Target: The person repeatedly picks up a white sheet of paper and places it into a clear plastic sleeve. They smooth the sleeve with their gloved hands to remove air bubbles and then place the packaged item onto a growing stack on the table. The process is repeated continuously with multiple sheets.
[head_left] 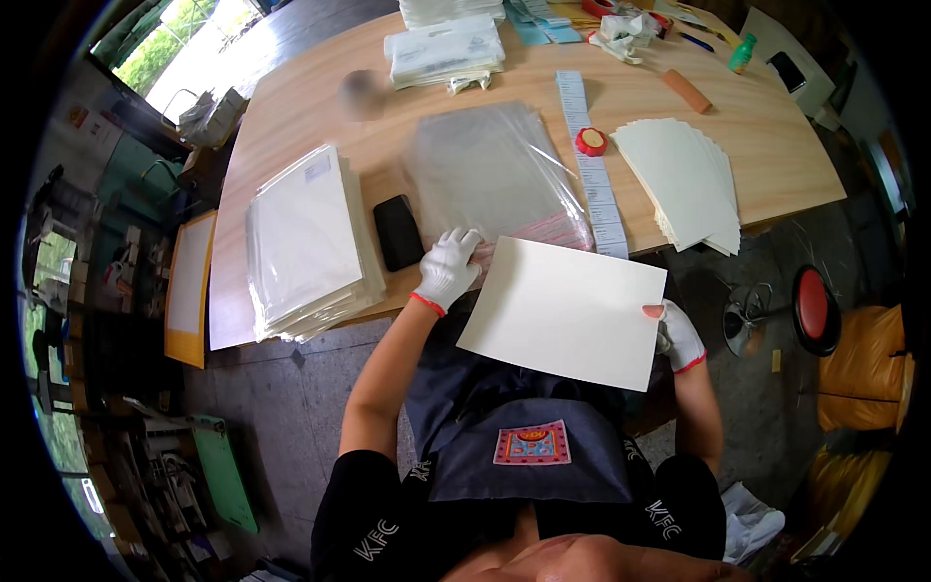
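My right hand (676, 333), in a white glove, pinches the right edge of a cream paper sheet (562, 310) held flat over my lap at the table's near edge. My left hand (447, 269), also gloved, rests on the near end of a stack of clear plastic sleeves (490, 175) lying on the wooden table (766, 145), touching the sheet's upper left corner. A black phone (398, 232) lies just left of that hand.
A pile of filled clear sleeves (305, 242) sits at the left. A stack of cream sheets (684, 179) lies at the right, beside a long strip of labels (592, 165) and a red tape roll (591, 142). More bagged stacks (444, 50) lie farther back. A red stool (815, 308) stands at the right.
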`<state>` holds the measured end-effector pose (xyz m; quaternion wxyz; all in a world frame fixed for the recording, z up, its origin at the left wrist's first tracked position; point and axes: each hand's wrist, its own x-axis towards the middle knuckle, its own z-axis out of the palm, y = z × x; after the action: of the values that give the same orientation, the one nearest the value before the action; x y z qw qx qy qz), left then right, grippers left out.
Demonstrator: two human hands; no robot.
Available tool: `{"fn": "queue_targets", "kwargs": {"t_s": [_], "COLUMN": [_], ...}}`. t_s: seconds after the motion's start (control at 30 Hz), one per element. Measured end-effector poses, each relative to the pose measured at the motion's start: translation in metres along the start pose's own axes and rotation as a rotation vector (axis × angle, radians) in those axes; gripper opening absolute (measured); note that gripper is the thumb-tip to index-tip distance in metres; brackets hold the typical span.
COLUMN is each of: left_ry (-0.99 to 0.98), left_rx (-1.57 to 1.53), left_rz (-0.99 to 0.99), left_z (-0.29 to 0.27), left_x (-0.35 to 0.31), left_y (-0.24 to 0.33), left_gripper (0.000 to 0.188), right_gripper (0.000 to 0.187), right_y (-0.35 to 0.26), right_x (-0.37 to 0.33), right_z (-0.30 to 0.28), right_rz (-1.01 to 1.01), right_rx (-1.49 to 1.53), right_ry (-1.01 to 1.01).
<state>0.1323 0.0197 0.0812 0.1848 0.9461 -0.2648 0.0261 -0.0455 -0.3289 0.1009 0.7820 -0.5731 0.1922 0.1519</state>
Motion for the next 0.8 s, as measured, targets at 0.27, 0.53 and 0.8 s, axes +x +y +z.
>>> {"fn": "queue_targets", "kwargs": {"t_s": [0.27,0.53,0.8], "left_ry": [0.021,-0.233,0.006], "left_rx": [0.151,0.167,0.150], "left_rz": [-0.126,-0.080,-0.137], "left_z": [-0.005,-0.028,-0.002], "left_x": [0.008,0.029,0.029], "left_y": [-0.009,-0.017,-0.035], "left_gripper": [0.026,0.022,0.029], "right_gripper": [0.042,0.040,0.039], "right_y": [0.012,-0.003,0.012], "right_x": [0.004,-0.006,0.015], "right_z": [0.003,0.028,0.031], "right_rz": [-0.047,-0.008,0.002], "right_rx": [0.016,0.010,0.205], "right_ry": [-0.050,-0.018,-0.090]}}
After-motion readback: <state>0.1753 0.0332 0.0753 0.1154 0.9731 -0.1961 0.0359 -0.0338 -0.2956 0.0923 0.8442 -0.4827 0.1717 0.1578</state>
